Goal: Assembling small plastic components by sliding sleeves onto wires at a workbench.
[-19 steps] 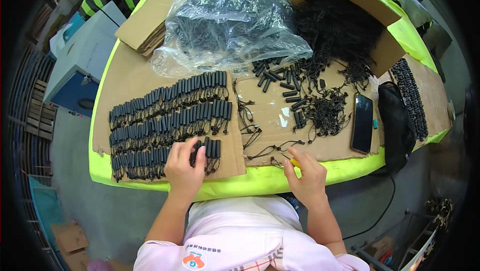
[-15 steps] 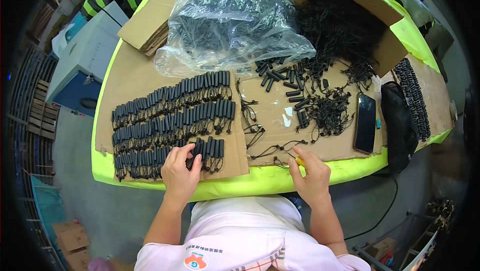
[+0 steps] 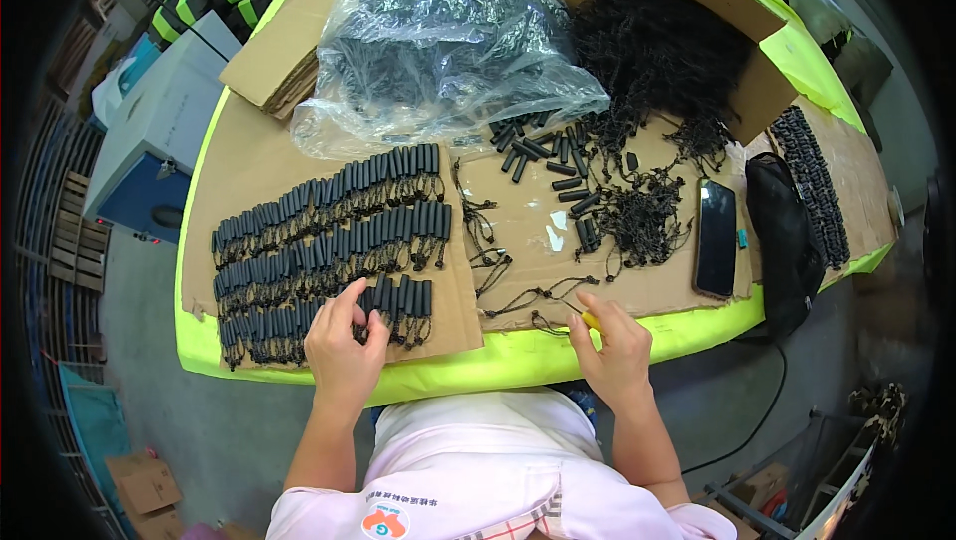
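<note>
The small black cylindrical tubes with thin black cord loops (image 3: 329, 241) lie side by side on a flat brown cardboard sheet (image 3: 453, 326) in the lower left of the frame, each a short matte cylinder with its cord trailing below. They form three long slanted rows, too many in each to count surely. The left hand (image 3: 344, 351) rests on the near end of the bottom row, fingers (image 3: 351, 303) bent and loosely spread over the tubes; whether it pinches one I cannot tell. The right hand (image 3: 612, 346) sits at lower centre on the edge of the yellow-green table cover (image 3: 498, 366), fingers curled around a small yellow tool (image 3: 591, 320) beside a loose black cord (image 3: 538, 296).

Toward the centre lies a scatter of loose black tubes (image 3: 548, 156), roughly fifteen, beside a tangle of black cords (image 3: 647, 221). One clear plastic bag of black parts (image 3: 448, 32) sits at upper centre, one open brown cardboard box of cords (image 3: 667, 32) at upper right, one black phone (image 3: 715, 238) and one black pouch (image 3: 787, 231) at right.

Against the earlier frames the left hand has slid slightly leftward along the bottom row, and the right hand has drawn back toward the table edge
</note>
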Demonstrator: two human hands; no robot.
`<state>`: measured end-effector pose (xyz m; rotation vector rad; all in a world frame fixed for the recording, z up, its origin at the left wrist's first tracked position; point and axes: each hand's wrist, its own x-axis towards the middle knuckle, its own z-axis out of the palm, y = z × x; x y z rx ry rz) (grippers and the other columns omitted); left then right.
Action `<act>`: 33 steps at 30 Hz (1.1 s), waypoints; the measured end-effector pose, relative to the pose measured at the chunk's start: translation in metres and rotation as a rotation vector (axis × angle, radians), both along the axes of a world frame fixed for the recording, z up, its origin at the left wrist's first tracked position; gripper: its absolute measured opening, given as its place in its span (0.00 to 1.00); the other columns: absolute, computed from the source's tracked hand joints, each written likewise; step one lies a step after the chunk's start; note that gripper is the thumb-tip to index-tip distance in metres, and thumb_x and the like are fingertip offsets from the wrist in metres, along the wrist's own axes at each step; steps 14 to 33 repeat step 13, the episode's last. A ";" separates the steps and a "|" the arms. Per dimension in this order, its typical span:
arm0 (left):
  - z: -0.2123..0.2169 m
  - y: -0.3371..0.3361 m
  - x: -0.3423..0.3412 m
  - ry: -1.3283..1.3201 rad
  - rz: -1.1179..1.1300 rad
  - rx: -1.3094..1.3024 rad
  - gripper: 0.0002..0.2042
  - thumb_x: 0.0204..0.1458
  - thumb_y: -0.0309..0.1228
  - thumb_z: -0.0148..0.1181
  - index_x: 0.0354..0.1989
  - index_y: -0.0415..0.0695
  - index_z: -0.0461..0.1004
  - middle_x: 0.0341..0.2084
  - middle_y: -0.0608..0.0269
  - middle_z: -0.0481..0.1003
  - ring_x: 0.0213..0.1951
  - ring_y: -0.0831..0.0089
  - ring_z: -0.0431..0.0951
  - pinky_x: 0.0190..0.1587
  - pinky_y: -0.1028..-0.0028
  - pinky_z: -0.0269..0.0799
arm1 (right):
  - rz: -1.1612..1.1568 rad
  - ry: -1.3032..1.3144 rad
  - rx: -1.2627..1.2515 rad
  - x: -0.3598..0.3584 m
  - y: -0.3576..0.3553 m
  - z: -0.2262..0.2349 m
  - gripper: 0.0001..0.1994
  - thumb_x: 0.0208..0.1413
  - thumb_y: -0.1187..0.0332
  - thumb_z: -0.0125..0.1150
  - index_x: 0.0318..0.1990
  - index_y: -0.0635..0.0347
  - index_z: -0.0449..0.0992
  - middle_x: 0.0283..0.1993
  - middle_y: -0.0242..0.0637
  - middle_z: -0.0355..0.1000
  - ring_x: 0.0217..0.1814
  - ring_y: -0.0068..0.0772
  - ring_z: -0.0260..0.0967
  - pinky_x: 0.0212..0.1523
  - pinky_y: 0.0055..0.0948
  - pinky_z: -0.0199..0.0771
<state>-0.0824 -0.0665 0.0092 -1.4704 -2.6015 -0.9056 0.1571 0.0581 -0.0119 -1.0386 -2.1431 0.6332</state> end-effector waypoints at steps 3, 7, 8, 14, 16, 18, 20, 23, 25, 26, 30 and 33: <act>0.010 0.012 0.017 -0.126 -0.032 0.043 0.17 0.37 0.22 0.57 0.40 0.41 0.72 0.17 0.63 0.66 0.21 0.67 0.69 0.26 0.70 0.66 | 0.004 0.027 0.069 -0.001 0.003 -0.007 0.11 0.45 0.72 0.60 0.38 0.61 0.73 0.25 0.38 0.70 0.23 0.36 0.69 0.22 0.29 0.67; -0.007 0.034 0.027 -0.109 -0.178 0.098 0.17 0.38 0.21 0.57 0.41 0.40 0.72 0.16 0.63 0.66 0.18 0.73 0.66 0.21 0.74 0.62 | 0.027 0.007 0.006 -0.006 -0.001 -0.003 0.11 0.45 0.72 0.60 0.38 0.61 0.73 0.26 0.39 0.70 0.24 0.36 0.69 0.23 0.29 0.67; -0.012 0.037 0.028 -0.093 -0.174 0.083 0.16 0.38 0.21 0.58 0.40 0.41 0.72 0.16 0.63 0.67 0.18 0.71 0.67 0.22 0.73 0.63 | 0.023 0.000 0.027 -0.005 0.000 -0.003 0.12 0.45 0.72 0.60 0.39 0.61 0.73 0.26 0.39 0.70 0.24 0.36 0.69 0.22 0.29 0.67; -0.013 0.024 0.022 0.220 -0.122 0.163 0.14 0.39 0.25 0.60 0.39 0.44 0.73 0.19 0.64 0.69 0.25 0.66 0.70 0.29 0.71 0.65 | -0.028 -0.016 -0.070 0.002 0.000 -0.006 0.11 0.46 0.72 0.59 0.40 0.60 0.73 0.28 0.41 0.71 0.26 0.36 0.71 0.26 0.29 0.70; -0.013 0.024 0.022 0.220 -0.122 0.163 0.14 0.39 0.25 0.60 0.39 0.44 0.73 0.19 0.64 0.69 0.25 0.66 0.70 0.29 0.71 0.65 | -0.028 -0.016 -0.070 0.002 0.000 -0.006 0.11 0.46 0.72 0.59 0.40 0.60 0.73 0.28 0.41 0.71 0.26 0.36 0.71 0.26 0.29 0.70; -0.013 0.024 0.022 0.220 -0.122 0.163 0.14 0.39 0.25 0.60 0.39 0.44 0.73 0.19 0.64 0.69 0.25 0.66 0.70 0.29 0.71 0.65 | -0.028 -0.016 -0.070 0.002 0.000 -0.006 0.11 0.46 0.72 0.59 0.40 0.60 0.73 0.28 0.41 0.71 0.26 0.36 0.71 0.26 0.29 0.70; -0.013 0.024 0.022 0.220 -0.122 0.163 0.14 0.39 0.25 0.60 0.39 0.44 0.73 0.19 0.64 0.69 0.25 0.66 0.70 0.29 0.71 0.65 | -0.028 -0.016 -0.070 0.002 0.000 -0.006 0.11 0.46 0.72 0.59 0.40 0.60 0.73 0.28 0.41 0.71 0.26 0.36 0.71 0.26 0.29 0.70; -0.013 0.024 0.022 0.220 -0.122 0.163 0.14 0.39 0.25 0.60 0.39 0.44 0.73 0.19 0.64 0.69 0.25 0.66 0.70 0.29 0.71 0.65 | -0.028 -0.016 -0.070 0.002 0.000 -0.006 0.11 0.46 0.72 0.59 0.40 0.60 0.73 0.28 0.41 0.71 0.26 0.36 0.71 0.26 0.29 0.70; -0.013 0.024 0.022 0.220 -0.122 0.163 0.14 0.39 0.25 0.60 0.39 0.44 0.73 0.19 0.64 0.69 0.25 0.66 0.70 0.29 0.71 0.65 | -0.028 -0.016 -0.070 0.002 0.000 -0.006 0.11 0.46 0.72 0.59 0.40 0.60 0.73 0.28 0.41 0.71 0.26 0.36 0.71 0.26 0.29 0.70; -0.013 0.024 0.022 0.220 -0.122 0.163 0.14 0.39 0.25 0.60 0.39 0.44 0.73 0.19 0.64 0.69 0.25 0.66 0.70 0.29 0.71 0.65 | -0.028 -0.016 -0.070 0.002 0.000 -0.006 0.11 0.46 0.72 0.59 0.40 0.60 0.73 0.28 0.41 0.71 0.26 0.36 0.71 0.26 0.29 0.70; -0.013 0.024 0.022 0.220 -0.122 0.163 0.14 0.39 0.25 0.60 0.39 0.44 0.73 0.19 0.64 0.69 0.25 0.66 0.70 0.29 0.71 0.65 | -0.028 -0.016 -0.070 0.002 0.000 -0.006 0.11 0.46 0.72 0.59 0.40 0.60 0.73 0.28 0.41 0.71 0.26 0.36 0.71 0.26 0.29 0.70; -0.013 0.024 0.022 0.220 -0.122 0.163 0.14 0.39 0.25 0.60 0.39 0.44 0.73 0.19 0.64 0.69 0.25 0.66 0.70 0.29 0.71 0.65 | -0.028 -0.016 -0.070 0.002 0.000 -0.006 0.11 0.46 0.72 0.59 0.40 0.60 0.73 0.28 0.41 0.71 0.26 0.36 0.71 0.26 0.29 0.70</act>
